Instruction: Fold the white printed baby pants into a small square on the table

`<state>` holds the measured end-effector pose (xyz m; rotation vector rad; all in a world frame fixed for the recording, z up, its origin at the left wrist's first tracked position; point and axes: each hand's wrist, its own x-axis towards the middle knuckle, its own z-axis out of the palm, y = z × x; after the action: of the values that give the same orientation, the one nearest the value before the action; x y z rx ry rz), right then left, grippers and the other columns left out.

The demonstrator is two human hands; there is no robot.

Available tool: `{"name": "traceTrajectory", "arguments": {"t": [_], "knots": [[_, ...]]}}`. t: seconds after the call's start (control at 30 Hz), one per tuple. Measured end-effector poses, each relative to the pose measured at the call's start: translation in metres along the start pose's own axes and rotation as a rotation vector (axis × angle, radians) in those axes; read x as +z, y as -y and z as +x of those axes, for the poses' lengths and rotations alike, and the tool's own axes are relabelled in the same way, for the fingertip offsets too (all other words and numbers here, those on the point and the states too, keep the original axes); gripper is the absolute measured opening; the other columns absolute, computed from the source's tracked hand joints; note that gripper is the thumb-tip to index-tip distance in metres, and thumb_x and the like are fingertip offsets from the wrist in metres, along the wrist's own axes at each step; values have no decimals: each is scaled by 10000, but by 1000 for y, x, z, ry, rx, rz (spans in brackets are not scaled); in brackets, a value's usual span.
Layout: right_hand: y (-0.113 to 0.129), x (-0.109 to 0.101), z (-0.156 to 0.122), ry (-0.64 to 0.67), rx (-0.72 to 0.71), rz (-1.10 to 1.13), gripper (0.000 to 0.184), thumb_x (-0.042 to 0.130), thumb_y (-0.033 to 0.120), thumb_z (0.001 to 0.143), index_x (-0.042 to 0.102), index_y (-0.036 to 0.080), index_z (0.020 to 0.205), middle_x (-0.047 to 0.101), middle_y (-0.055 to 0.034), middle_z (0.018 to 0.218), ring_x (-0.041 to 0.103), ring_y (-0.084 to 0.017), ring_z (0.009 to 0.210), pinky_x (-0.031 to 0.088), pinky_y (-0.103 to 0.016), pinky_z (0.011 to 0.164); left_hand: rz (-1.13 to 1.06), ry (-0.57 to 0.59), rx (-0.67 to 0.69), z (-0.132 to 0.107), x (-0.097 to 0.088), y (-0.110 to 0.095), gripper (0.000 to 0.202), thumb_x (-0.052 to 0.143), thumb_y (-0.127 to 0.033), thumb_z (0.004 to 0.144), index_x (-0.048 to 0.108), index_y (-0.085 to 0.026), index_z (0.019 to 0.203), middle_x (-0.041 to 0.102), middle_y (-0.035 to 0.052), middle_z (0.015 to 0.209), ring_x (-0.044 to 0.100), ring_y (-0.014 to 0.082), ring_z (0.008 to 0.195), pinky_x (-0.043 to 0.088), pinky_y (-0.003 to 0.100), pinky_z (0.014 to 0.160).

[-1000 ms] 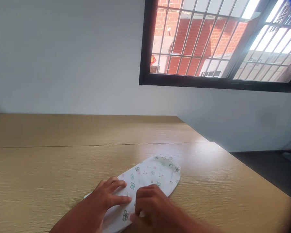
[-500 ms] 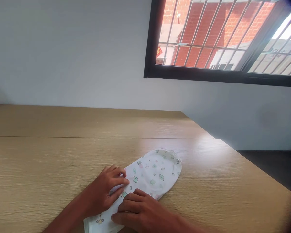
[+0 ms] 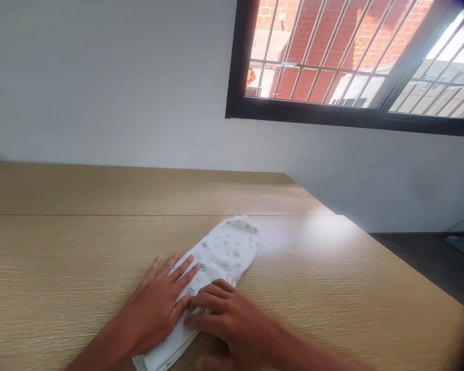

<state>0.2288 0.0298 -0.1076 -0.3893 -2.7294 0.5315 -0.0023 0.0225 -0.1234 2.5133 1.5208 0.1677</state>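
Note:
A long folded strip of white cloth (image 3: 224,250) with a small green and pink animal print lies slanted on the light wood tabletop (image 3: 62,278). My left hand (image 3: 154,309) rests flat on its near left edge, fingers spread, without gripping it. My right hand (image 3: 228,319) lies across the near part of the cloth with its fingers slightly curved, and it is a little blurred. Between them, the hands hide part of the cloth, and its near end reaches the bottom of the picture.
A seam crosses the tabletop behind the cloth. The table's right edge drops to a dark floor (image 3: 417,257). Behind the table stands a white wall with a dark-framed, barred window (image 3: 309,62) showing a red brick building.
The far end of the cloth has swung left and looks narrower. My left hand has flattened and spread its fingers. The view has shifted slightly.

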Motion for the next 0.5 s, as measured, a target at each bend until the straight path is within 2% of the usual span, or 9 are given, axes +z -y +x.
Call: {"name": "traceTrajectory", "arguments": {"t": [0.1,0.2,0.27,0.33,0.43,0.5], "knots": [[1,-2,0,-33,41,-16,430,621,432,917,577,182,1265,621,-104,1218,526,-245,1160,316,-423,1084,148,-62,-175,1,3,-2,541,373,-384,997,376,-196,1504,315,38,1570,183,360,1476,104,701,1149],[3,-3,0,-65,78,-53,410,615,418,933,569,188,1269,611,-99,1235,499,-239,1207,282,-421,1116,213,-130,-231,2,2,-6,549,392,-402,978,489,-103,1428,456,139,1490,252,385,1446,84,723,1126],[3,-1,0,-56,60,-95,367,585,396,963,562,187,1264,611,-97,1244,492,-230,1223,261,-424,1132,184,-174,-231,2,-1,-10,497,378,-406,986,584,-121,1338,578,154,1373,358,375,1391,115,717,1118],[3,3,0,-39,1,-157,247,520,315,1011,579,185,1213,643,-75,1183,529,-195,1168,237,-410,1144,123,-212,-228,1,-5,-13,427,365,-391,998,658,-175,1222,656,129,1225,461,346,1311,170,696,1108],[0,16,0,-48,-115,-259,179,448,226,1048,624,194,1046,673,-12,971,582,-138,938,270,-370,1108,26,-251,-201,1,-7,-13,361,368,-367,1007,674,-226,1136,655,96,1153,521,299,1238,221,638,1109],[-1,28,-1,-49,-166,-301,176,480,262,1042,624,205,958,646,15,867,553,-134,832,335,-343,1030,-20,-273,-177,1,-6,-11,332,379,-354,1007,659,-234,1137,633,92,1182,523,285,1219,245,601,1109]]}}
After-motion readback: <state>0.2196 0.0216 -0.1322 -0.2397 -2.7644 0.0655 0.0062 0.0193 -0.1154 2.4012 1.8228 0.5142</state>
